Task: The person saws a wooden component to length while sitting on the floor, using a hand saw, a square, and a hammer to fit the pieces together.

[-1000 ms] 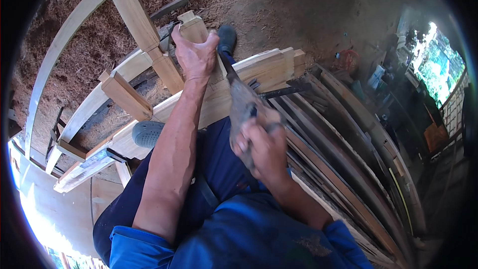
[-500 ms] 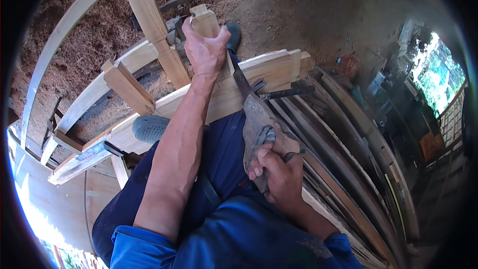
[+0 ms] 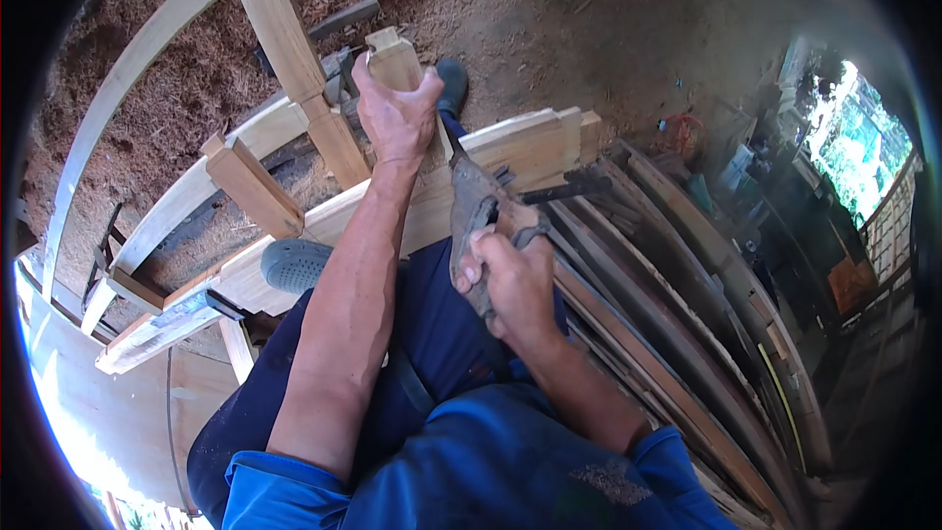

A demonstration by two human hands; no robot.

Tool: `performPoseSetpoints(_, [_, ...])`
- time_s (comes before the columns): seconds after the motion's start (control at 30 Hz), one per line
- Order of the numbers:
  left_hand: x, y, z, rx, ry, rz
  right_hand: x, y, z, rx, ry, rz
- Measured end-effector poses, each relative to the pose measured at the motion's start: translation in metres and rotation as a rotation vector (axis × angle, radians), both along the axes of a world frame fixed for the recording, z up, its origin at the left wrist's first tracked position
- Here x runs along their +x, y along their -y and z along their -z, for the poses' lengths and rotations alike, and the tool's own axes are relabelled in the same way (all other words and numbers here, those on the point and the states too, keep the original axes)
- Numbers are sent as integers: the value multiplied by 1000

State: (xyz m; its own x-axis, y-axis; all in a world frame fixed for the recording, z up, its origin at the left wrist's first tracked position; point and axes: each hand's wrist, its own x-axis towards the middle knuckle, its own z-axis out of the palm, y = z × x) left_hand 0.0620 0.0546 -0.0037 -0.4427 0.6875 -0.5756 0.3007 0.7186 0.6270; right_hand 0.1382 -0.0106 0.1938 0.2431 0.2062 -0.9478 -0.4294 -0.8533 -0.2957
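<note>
My left hand (image 3: 394, 126) is closed around a pale wooden post (image 3: 394, 61) with a notched, tenon-like end. The post stands at the long timber beam (image 3: 515, 152) across my legs. My right hand (image 3: 518, 283) grips a handsaw (image 3: 477, 194) by its worn handle, just to the near right of the left hand. Only a short stretch of its dark blade shows, lying against the post's side below my left hand; the cutting teeth cannot be made out.
Joined wooden posts (image 3: 280, 29) and a curved rail (image 3: 128, 69) extend at left over shavings (image 3: 147, 128). A dark clamp bar (image 3: 564, 188) sticks out by the beam. Several long boards (image 3: 677, 285) are stacked at right. My clog-shod feet (image 3: 296, 265) flank the beam.
My right hand and the saw have moved forward and slightly left, bringing the saw handle closer to the post. My left hand keeps its hold on the post.
</note>
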Motion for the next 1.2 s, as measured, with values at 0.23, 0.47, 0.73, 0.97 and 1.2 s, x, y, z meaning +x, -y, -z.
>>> performPoseSetpoints(0.23, [1, -5, 1, -58, 18, 5, 3, -19, -40, -40, 18, 71])
performPoseSetpoints(0.47, [0, -1, 2, -23, -26, 3, 10, -3, 13, 20, -15, 21])
performPoseSetpoints(0.73, [0, -4, 1, -33, 47, 1, 0, -6, -51, -37, 20, 56])
performPoseSetpoints(0.97, [-1, 6, 3, -9, 24, 5, 12, -10, -120, -99, 64, -15])
performPoseSetpoints(1.2, [5, -9, 4, 7, 85, 2, 0, -42, -214, -59, 151, -147])
